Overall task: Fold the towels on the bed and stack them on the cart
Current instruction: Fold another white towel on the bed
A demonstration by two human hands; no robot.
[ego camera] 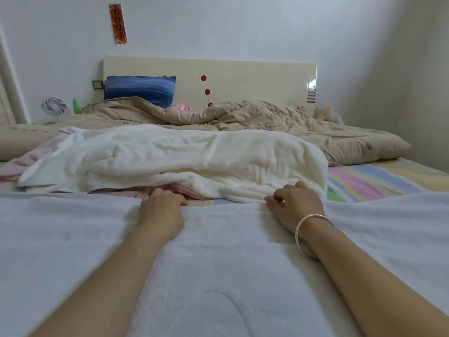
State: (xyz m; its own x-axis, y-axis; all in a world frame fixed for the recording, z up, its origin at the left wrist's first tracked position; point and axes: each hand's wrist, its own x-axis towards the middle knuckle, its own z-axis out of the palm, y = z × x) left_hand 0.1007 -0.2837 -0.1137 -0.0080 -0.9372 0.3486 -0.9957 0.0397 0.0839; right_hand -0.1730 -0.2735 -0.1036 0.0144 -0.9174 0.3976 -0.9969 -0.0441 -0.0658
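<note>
Spread flat nearest the lens, a white towel (218, 276) covers the foot of the bed (364, 181). Its long axis runs left to right across the mattress, and its far hem faces the headboard (243, 76). Beyond it a beige quilt (267, 117) lies rumpled over the striped sheet. In front of the quilt a second, crumpled white towel (182, 154) is heaped crosswise, touching the flat towel's far hem. A pink towel (31, 161) shows beneath the heap and to its left.

A blue pillow (139, 90) leans upright against the headboard's left end.

Both bare arms reach forward over the flat towel. The left hand (161, 211) rests at the far hem with its grip curled over the edge, fingertips hidden. The right hand (296, 205), well apart from it along the same hem, has its grip pinching the cloth between thumb and forefinger. A metal bangle (297, 233) circles the right wrist.

A small white fan (54, 105) and a green bottle (76, 106) stand beside the bed's left corner, and a red banner (117, 23) hangs on the wall above.
</note>
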